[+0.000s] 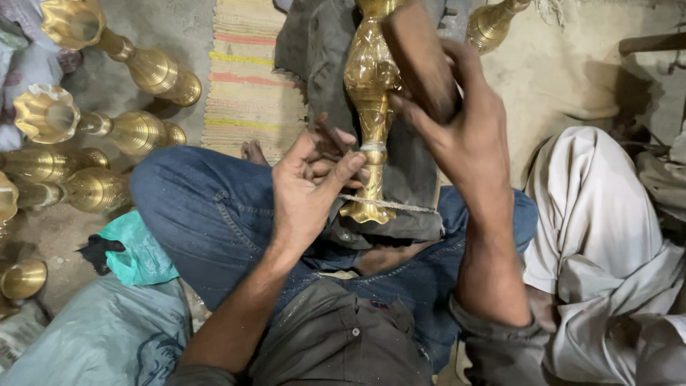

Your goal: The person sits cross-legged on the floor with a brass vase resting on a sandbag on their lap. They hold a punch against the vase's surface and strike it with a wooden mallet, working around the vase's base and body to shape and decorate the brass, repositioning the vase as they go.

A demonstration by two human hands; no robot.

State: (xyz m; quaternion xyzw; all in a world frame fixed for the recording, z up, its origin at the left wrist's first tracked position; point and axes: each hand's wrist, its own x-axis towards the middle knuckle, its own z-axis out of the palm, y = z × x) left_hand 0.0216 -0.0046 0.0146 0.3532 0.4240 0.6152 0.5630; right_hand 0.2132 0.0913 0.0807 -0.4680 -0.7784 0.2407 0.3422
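An ornate brass vase (370,78) lies lengthwise on a dark grey cloth (314,43) spread over my crossed, jeans-clad legs, with its flared foot toward me. My left hand (309,187) pinches a thin dark tool (333,137) whose tip rests by the vase's narrow stem. My right hand (461,136) is raised over the vase and grips a dark brown wooden block (421,57). A thin cord (400,206) runs across the cloth beside the vase's foot.
Several finished brass vases (143,68) lie on the floor at the left, and another (493,25) shows at the top right. A striped mat (246,78) lies ahead. A teal bag (139,250) sits by my left knee. A person in white clothing (607,236) sits close on the right.
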